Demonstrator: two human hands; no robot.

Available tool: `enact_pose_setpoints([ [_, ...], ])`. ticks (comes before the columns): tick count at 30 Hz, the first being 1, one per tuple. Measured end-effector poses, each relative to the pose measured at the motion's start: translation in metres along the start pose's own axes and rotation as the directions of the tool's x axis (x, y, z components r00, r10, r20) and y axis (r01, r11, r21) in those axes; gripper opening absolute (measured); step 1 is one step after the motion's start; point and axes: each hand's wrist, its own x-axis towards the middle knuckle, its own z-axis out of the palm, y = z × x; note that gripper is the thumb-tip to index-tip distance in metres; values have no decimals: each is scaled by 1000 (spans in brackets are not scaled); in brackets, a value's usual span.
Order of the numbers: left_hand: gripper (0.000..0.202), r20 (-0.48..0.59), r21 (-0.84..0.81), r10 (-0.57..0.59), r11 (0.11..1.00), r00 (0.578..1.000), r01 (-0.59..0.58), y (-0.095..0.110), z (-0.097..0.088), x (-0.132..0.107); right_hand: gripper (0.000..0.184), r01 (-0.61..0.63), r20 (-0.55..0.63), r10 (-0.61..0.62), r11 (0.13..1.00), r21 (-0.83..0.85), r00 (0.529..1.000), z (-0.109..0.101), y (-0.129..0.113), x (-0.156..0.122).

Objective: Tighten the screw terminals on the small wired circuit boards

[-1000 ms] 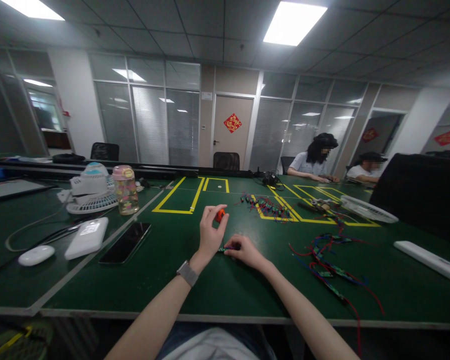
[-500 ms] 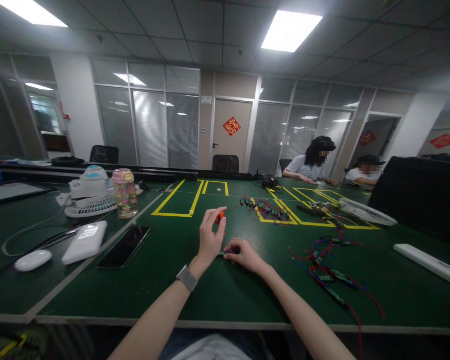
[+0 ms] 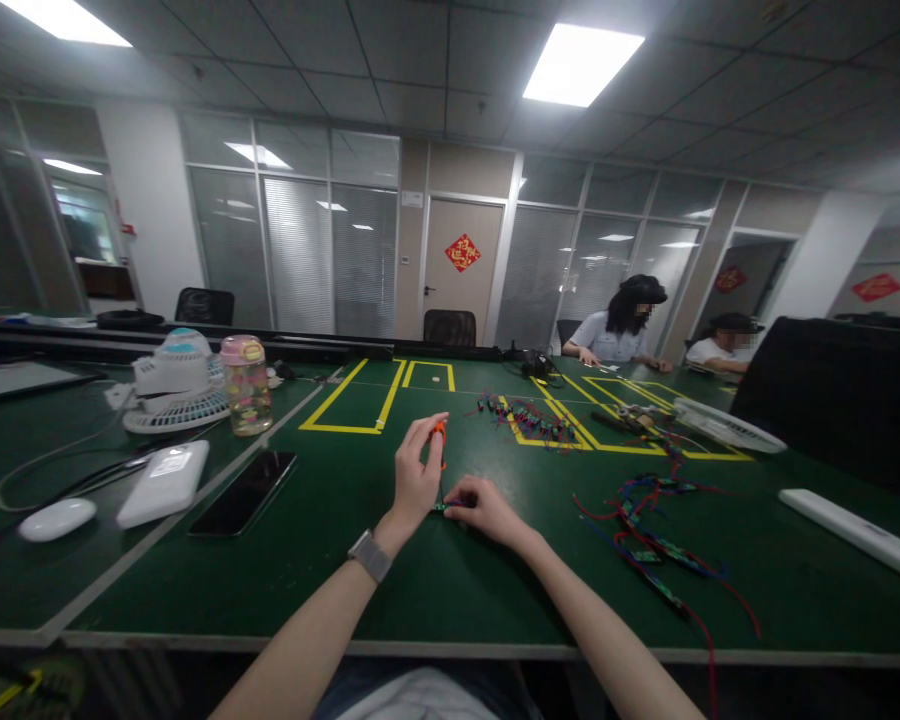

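My left hand (image 3: 418,470), with a watch on its wrist, is closed round the orange handle of a small screwdriver (image 3: 439,430). The thin shaft points down to a small green circuit board (image 3: 439,508) on the table; whether its tip touches is too small to tell. My right hand (image 3: 487,508) is closed at the board's right end, pinching it near a dark part, which the fingers partly hide. Off to the right lie several green boards (image 3: 645,555) with red and blue wires. Beyond my hands sits a row of small wired boards (image 3: 532,418).
On the left are a black phone (image 3: 244,493), a white power bank (image 3: 163,485), a white mouse-like object (image 3: 58,520), a bottle (image 3: 247,390) and a white fan (image 3: 176,385). A long white bar (image 3: 855,530) lies right. Two people sit at the far right side.
More of the orange handle shows in my left hand now. Both hands stay at the board, while the whole view shifts slightly.
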Motion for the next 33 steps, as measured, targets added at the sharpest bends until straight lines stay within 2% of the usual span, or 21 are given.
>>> enact_pose_setpoints([
  [8, 21, -53, 84, 55, 995, 997, -50, 0, 1, 1, 11, -10, -7, 10, 1000, 19, 1000, 2, 2, 0],
  [15, 28, 3, -14, 21, 1000, 1000, -21, -1, -1, 0, 13, -12, -12, 13, 1000, 23, 1000, 3, 5, 1],
  [21, 19, -41, 69, 48, 997, 998, -45, 1, -1, 1, 14, -21, -2, 21, 1000, 5, 1000, 3, 6, 2],
  [27, 29, 35, -9, 29, 1000, 999, -29, 1, -2, -1, 13, -22, -1, 22, 1000, 1, 1000, 4, 5, 2],
  [33, 19, -28, 55, 33, 998, 999, -31, 2, -1, 1, 13, -13, 4, 13, 1000, 11, 1000, 2, 3, 1],
])
